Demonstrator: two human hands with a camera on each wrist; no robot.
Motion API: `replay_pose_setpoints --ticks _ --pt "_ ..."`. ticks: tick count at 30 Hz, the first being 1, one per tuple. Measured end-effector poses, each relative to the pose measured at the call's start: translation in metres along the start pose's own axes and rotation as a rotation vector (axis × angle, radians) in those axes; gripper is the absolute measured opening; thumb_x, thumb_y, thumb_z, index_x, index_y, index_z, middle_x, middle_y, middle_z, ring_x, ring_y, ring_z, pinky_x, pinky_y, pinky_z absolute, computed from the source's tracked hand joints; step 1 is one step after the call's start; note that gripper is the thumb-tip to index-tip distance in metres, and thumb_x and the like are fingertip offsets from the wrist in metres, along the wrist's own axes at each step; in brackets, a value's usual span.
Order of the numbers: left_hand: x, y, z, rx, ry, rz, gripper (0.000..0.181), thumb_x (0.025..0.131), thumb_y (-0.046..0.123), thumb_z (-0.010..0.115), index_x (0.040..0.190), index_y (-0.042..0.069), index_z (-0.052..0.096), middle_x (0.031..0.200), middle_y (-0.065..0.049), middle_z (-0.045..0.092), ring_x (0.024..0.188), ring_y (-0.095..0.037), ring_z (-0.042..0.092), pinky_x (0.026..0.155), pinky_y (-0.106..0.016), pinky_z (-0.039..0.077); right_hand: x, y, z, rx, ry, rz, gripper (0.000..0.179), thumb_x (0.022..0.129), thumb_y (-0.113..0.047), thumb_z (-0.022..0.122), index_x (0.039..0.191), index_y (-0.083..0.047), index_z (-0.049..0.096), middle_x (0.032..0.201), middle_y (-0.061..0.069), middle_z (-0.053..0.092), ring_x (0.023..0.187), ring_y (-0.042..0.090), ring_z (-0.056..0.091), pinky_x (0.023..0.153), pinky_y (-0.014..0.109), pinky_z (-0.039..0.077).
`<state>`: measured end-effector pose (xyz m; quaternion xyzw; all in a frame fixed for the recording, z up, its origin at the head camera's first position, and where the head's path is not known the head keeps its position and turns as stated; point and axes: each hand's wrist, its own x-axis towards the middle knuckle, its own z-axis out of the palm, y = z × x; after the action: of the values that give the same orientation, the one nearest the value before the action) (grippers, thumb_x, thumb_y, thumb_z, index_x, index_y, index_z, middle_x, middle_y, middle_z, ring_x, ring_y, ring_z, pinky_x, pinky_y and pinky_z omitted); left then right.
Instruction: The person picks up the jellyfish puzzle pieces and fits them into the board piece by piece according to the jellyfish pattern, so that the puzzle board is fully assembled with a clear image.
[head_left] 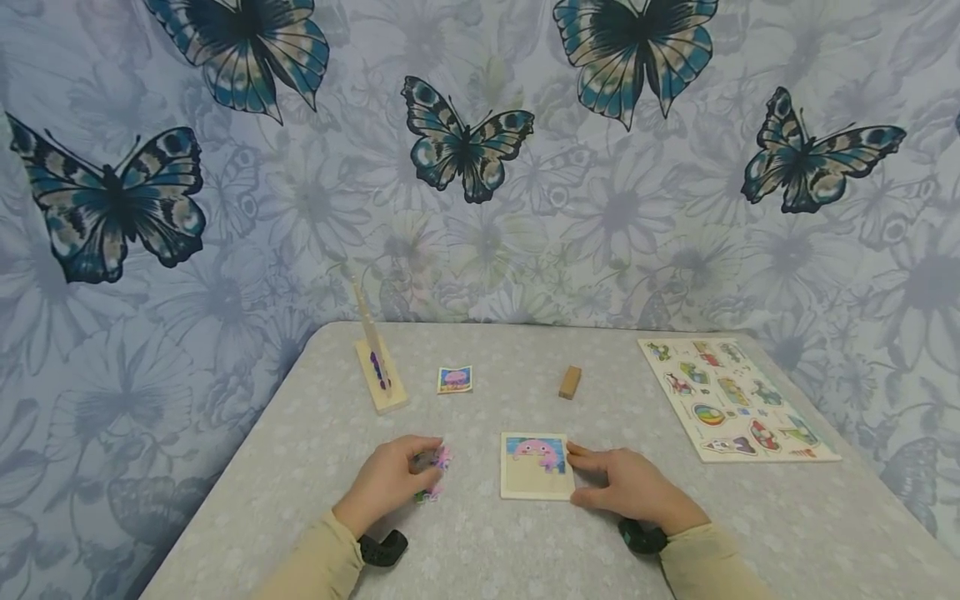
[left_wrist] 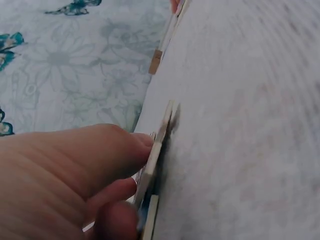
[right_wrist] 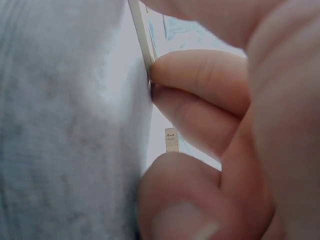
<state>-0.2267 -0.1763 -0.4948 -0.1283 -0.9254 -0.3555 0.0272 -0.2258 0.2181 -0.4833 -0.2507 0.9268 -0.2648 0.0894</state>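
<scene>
A person's left hand (head_left: 390,477) curls thumb and fingers around pink puzzle pieces (head_left: 443,457) at the bench (head_left: 472,550), while the right hand (head_left: 630,483) holds the right edge of a partly filled puzzle board (head_left: 519,483) lying between the hands. The pieces appear to overlap beneath the left fingers; a loose pinch could let one slip, or drag its neighbor along. Uneven pressure from the right hand could skew the board or jar its fitted section loose. Beyond the left hand stand a small picture card (head_left: 455,380) and an upright wooden stand (head_left: 390,400), which a wide leftward sweep might knock. A wooden block (head_left: 570,382) lies beyond the board, near the right hand's fingertips; a larger picture board (head_left: 738,402) rests farther right.
</scene>
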Motion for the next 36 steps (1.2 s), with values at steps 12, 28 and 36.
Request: replay_pose_setpoints --ticks 12,28,36 --pt "0.0011 -0.0019 0.0018 0.013 0.046 0.058 0.042 0.082 0.019 0.088 0.122 0.023 0.076 0.117 0.009 0.072 0.064 -0.002 0.050 0.059 -0.022 0.045 -0.0002 -0.0009 -0.0004 0.015 -0.002 0.004 0.068 0.089 -0.052 0.076 0.145 -0.016 0.060 0.155 -0.004 0.050 0.092 0.011 0.068 0.090 0.032 0.054" --pt "0.0024 0.0003 0.0001 -0.073 0.086 0.030 0.031 0.085 0.019 0.086 0.114 0.026 0.078 0.096 0.012 0.067 0.068 -0.008 0.053 0.059 -0.023 0.046 0.0011 0.0018 -0.0009 0.018 -0.008 0.006 0.069 0.089 -0.052 0.076 0.145 -0.016 0.059 0.155 -0.005 0.049 0.066 0.000 0.048 0.082 0.026 0.050" --pt "0.0015 0.0001 0.0000 -0.081 0.098 0.060 0.023 0.093 0.023 0.077 0.116 0.024 0.080 0.096 0.013 0.068 0.066 -0.006 0.050 0.059 -0.022 0.044 -0.0018 -0.0009 -0.0008 0.014 -0.001 -0.004 0.070 0.089 -0.052 0.076 0.145 -0.013 0.059 0.155 -0.001 0.050 0.073 0.002 0.060 0.090 0.033 0.054"
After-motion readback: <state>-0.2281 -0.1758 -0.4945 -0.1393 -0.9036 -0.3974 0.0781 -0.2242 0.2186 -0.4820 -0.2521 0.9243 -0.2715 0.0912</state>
